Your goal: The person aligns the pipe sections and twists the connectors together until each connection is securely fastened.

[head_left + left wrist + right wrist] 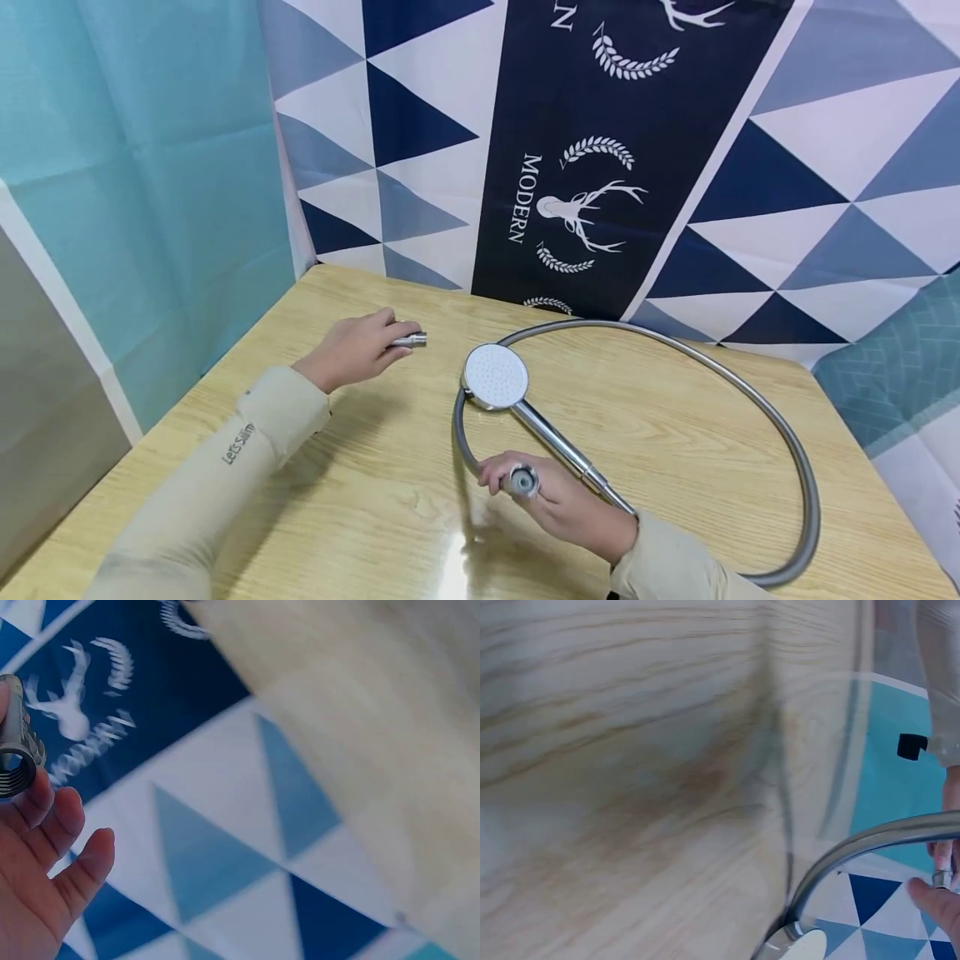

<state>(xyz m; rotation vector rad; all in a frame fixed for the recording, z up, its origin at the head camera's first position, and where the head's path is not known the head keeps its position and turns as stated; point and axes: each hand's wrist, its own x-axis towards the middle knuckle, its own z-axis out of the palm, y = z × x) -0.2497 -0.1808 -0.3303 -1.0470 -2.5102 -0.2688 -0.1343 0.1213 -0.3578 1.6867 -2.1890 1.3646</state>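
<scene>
My left hand [362, 348] holds a short silver metal fitting [410, 340] between thumb and fingers, above the table's left part. In the left wrist view the fitting [16, 742] shows a hollow end with inner threads. My right hand [551, 500] grips the connector end [522, 481] of a grey shower hose [780, 425], its round opening turned up toward the head camera. A chrome handheld shower head [497, 377] lies spray face up, just beyond the right hand. The lower end of its handle is hidden behind the right wrist. In the right wrist view the hose [877, 838] curves past the shower head.
The hose makes a wide loop over the right side of the wooden table [405, 500]. Patterned cloth [435, 125] hangs along the back edge, and a teal cloth [180, 167] hangs at the left.
</scene>
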